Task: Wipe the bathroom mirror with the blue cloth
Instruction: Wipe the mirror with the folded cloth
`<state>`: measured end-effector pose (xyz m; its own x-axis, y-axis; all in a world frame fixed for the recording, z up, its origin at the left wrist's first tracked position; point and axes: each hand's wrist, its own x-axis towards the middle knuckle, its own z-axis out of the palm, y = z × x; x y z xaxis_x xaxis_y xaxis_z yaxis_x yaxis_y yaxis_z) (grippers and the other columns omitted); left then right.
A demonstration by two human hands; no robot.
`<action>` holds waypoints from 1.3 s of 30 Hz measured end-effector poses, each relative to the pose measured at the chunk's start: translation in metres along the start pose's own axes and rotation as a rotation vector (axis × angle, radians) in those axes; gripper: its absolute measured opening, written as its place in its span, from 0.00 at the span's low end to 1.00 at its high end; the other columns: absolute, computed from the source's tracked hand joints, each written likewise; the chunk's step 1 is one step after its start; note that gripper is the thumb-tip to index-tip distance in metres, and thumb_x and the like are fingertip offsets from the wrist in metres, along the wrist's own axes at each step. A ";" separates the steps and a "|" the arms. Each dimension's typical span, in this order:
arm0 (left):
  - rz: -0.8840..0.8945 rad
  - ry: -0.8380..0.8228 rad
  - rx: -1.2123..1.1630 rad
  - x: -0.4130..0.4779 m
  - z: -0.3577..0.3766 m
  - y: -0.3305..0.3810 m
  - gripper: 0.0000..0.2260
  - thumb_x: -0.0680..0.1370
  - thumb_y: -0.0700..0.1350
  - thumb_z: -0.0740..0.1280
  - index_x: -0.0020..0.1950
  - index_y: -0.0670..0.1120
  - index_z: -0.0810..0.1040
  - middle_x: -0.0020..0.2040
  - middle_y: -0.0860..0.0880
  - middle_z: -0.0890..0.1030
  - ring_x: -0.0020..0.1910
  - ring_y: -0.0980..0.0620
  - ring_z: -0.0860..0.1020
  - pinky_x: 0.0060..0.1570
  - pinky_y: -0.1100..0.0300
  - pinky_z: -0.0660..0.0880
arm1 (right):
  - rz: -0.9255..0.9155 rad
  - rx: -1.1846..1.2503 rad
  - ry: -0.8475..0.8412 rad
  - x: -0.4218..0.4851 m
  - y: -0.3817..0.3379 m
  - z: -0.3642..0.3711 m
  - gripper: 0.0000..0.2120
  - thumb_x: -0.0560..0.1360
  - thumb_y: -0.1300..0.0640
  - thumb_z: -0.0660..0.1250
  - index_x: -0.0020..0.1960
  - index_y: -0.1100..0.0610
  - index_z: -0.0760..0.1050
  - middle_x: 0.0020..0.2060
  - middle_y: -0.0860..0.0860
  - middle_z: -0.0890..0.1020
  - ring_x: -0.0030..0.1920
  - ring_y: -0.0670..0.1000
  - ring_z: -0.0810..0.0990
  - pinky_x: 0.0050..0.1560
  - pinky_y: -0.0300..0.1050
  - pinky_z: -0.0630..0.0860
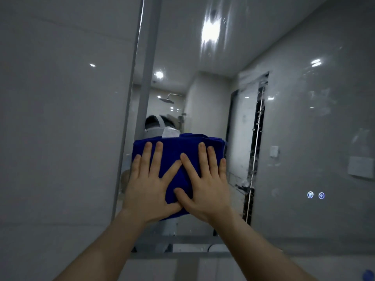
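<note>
Pressing the folded blue cloth (178, 159) flat against the large wall-mounted bathroom mirror (294, 122), near the mirror's left edge, lower centre of the frame. Left hand (150, 187) and right hand (205, 189) both lie on the cloth, palms down, fingers (147, 157) spread and extended, thumbs overlapping at the cloth's lower middle. Neither hand is clenched or gripping; the cloth is pinned to the glass by flat pressure only.

Progress, judged from the glass: streaks and smeared patches show at upper centre around the reflected ceiling light (211, 31), and hazy marks at centre right beside the reflected dark doorway (257, 138). The right portion near the two small lit touch icons (315, 195) also looks cloudy. So the wipe appears well short of finished: the upper and right areas are left. The strip under and around the cloth cannot be assessed.
</note>
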<state>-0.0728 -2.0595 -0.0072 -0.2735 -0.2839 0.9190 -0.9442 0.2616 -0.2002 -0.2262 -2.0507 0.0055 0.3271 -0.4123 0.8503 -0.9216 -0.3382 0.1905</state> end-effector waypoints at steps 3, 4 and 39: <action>-0.005 -0.009 0.002 -0.024 0.007 0.006 0.39 0.64 0.70 0.55 0.70 0.50 0.61 0.70 0.33 0.62 0.69 0.32 0.58 0.63 0.36 0.54 | 0.003 -0.011 0.042 -0.022 -0.006 0.011 0.36 0.69 0.40 0.61 0.72 0.47 0.52 0.72 0.56 0.48 0.72 0.60 0.44 0.68 0.59 0.40; -0.009 -0.012 -0.002 -0.033 0.009 0.008 0.38 0.64 0.69 0.55 0.70 0.50 0.61 0.70 0.33 0.62 0.70 0.33 0.57 0.63 0.36 0.53 | -0.003 -0.022 0.059 -0.030 -0.007 0.016 0.36 0.68 0.40 0.62 0.72 0.48 0.55 0.72 0.57 0.50 0.72 0.60 0.47 0.67 0.61 0.43; 0.004 -0.077 0.041 -0.073 0.015 0.008 0.37 0.67 0.69 0.54 0.71 0.51 0.63 0.71 0.33 0.61 0.70 0.32 0.58 0.65 0.37 0.55 | -0.017 -0.258 -0.101 -0.056 -0.020 0.020 0.32 0.71 0.38 0.52 0.71 0.51 0.63 0.69 0.63 0.65 0.69 0.65 0.64 0.64 0.65 0.60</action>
<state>-0.0628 -2.0505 -0.0809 -0.2888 -0.3539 0.8896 -0.9495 0.2248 -0.2189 -0.2218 -2.0379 -0.0556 0.3500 -0.4953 0.7951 -0.9344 -0.1246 0.3337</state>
